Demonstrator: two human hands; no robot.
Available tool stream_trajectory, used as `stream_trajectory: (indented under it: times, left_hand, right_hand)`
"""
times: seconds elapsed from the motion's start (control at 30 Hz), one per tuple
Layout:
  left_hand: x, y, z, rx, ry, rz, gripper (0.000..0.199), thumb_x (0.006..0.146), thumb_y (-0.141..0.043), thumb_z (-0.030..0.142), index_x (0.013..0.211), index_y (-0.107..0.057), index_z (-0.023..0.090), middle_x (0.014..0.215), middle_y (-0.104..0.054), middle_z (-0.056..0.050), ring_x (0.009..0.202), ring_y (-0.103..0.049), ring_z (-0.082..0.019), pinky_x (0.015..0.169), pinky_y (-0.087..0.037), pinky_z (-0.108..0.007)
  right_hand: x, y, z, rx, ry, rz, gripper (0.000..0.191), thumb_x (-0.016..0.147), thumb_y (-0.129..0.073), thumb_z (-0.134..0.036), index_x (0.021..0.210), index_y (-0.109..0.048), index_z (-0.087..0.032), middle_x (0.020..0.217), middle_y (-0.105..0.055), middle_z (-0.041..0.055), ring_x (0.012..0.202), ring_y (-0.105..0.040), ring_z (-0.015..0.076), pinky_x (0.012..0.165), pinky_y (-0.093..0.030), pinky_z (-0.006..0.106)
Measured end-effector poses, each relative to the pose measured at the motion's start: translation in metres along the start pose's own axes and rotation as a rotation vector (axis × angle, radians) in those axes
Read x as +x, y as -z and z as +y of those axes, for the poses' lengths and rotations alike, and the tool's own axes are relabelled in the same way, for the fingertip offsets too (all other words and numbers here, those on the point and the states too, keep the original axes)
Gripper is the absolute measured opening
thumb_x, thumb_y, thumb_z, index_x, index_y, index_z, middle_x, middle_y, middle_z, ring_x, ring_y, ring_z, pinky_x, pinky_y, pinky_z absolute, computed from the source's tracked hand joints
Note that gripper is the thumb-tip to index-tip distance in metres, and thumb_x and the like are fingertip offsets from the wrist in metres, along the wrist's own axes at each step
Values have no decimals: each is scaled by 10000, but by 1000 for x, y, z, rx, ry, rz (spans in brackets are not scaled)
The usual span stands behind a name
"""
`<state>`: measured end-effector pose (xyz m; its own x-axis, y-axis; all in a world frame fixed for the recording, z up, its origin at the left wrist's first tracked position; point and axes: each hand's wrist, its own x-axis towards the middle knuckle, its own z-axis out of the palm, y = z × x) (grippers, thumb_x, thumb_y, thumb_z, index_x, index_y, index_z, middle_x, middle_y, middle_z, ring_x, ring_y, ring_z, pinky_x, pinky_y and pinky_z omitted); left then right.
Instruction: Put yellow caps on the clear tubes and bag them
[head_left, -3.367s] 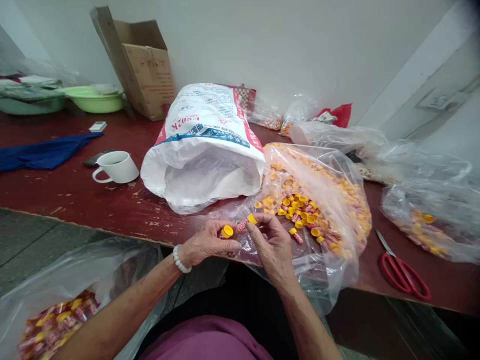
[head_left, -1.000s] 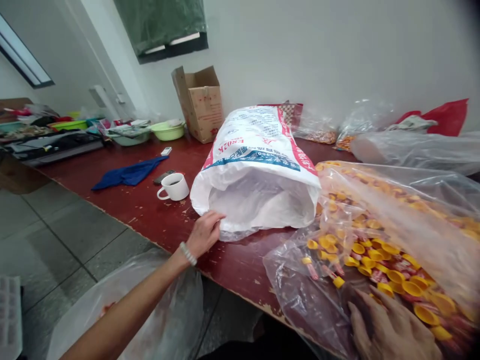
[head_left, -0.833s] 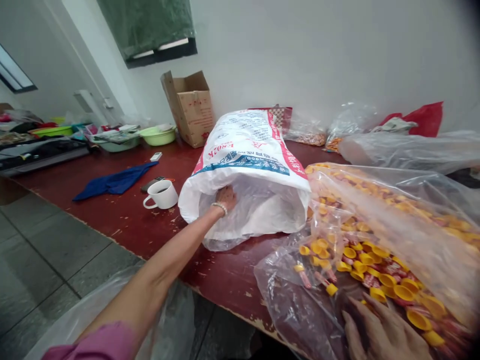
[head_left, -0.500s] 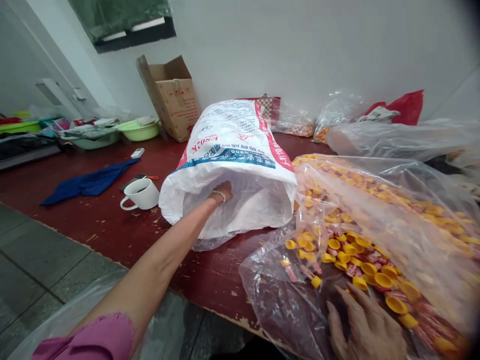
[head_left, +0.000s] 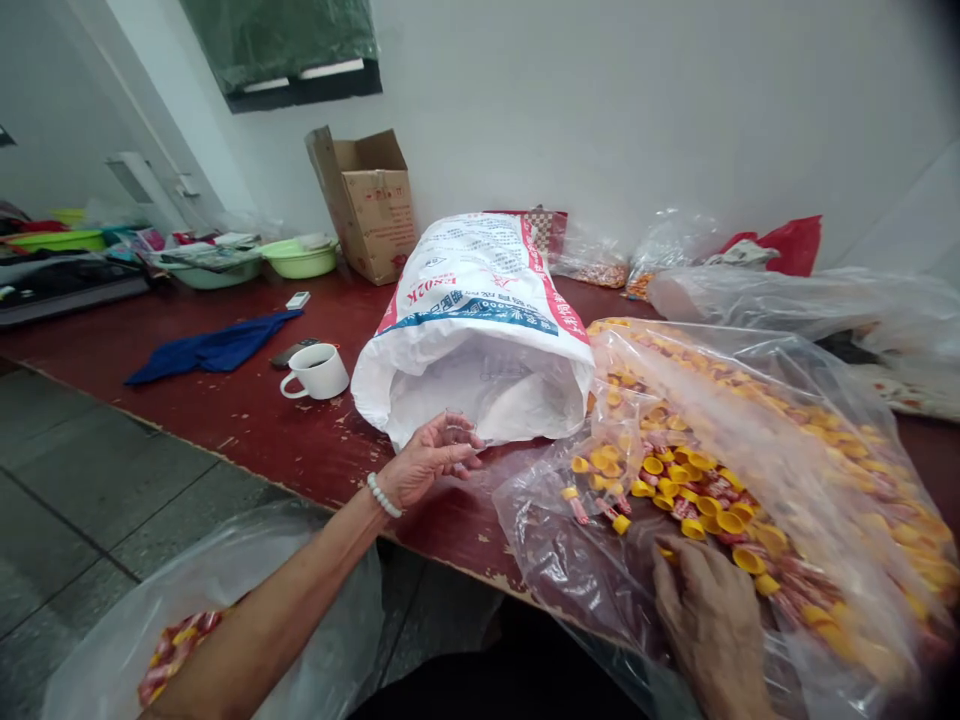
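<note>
My left hand (head_left: 435, 458), with a pale bead bracelet, hovers just outside the mouth of a white printed sack (head_left: 480, 270). Its fingers are stretched and slightly bent, and I make out nothing in them. The sack lies on its side with its white inside showing. At the right, my right hand (head_left: 709, 610) rests over a clear plastic bag (head_left: 600, 580), fingers curled. A yellow-capped piece (head_left: 667, 553) shows between its thumb and forefinger; the other fingertips are hidden. Beside it lie many red-and-white pieces with yellow caps (head_left: 705, 500).
A white mug (head_left: 319, 372) with dark liquid stands left of the sack, near a blue cloth (head_left: 214, 348). Behind are a cardboard box (head_left: 379, 215) and a green basin (head_left: 300, 260). Below the table edge, another plastic bag (head_left: 300, 570) holds red and yellow pieces.
My left hand has come out of the sack toward me. My right hand's spread fingers have curled in at the pile. The view has shifted, showing more of the lower bag.
</note>
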<state>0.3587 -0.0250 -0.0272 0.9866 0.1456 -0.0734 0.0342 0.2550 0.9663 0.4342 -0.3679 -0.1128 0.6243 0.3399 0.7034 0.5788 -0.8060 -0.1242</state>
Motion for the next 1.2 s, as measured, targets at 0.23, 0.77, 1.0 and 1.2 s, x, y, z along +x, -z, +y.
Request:
stream_trajectory:
  times: [0.23, 0.77, 1.0, 1.2]
  left_hand:
    - [-37, -50, -14, -157, 127, -169, 338, 687, -754, 198, 998, -629, 150, 885, -621, -37, 802, -615, -156, 728, -502, -294]
    - [-59, -94, -32, -38, 196, -315, 255, 692, -741, 277, 862, -626, 126, 773, -551, -2, 644, -489, -94, 541, -422, -203]
    - [-62, -103, -46, -255, 332, -232, 229, 645, -765, 205, 799, -634, 97, 705, -571, -5, 613, -506, -87, 569, -391, -202]
    - [-61, -101, -49, -250, 370, -302, 227, 709, -731, 234, 860, -616, 108, 734, -589, -11, 606, -527, -89, 608, -434, -230]
  right_hand:
    - [46, 52, -86, 868, -716, 109, 330, 753, -673, -427, 945, -643, -162, 876, -685, 74, 745, -631, 187, 718, -513, 349]
    - [35, 57, -117, 962, -313, -159, 185, 820, -619, -298, 975, -595, -201, 970, -655, 50, 951, -597, 195, 890, -452, 390]
    - [23, 58, -115, 564, 109, -285, 598, 576, -788, -273, 1095, -508, -178, 1157, -574, 125, 1055, -520, 280, 892, -413, 444]
    - [30, 55, -95, 654, 18, -369, 537, 664, -752, -428, 1087, -515, -199, 1194, -548, 108, 1104, -525, 232, 897, -444, 352]
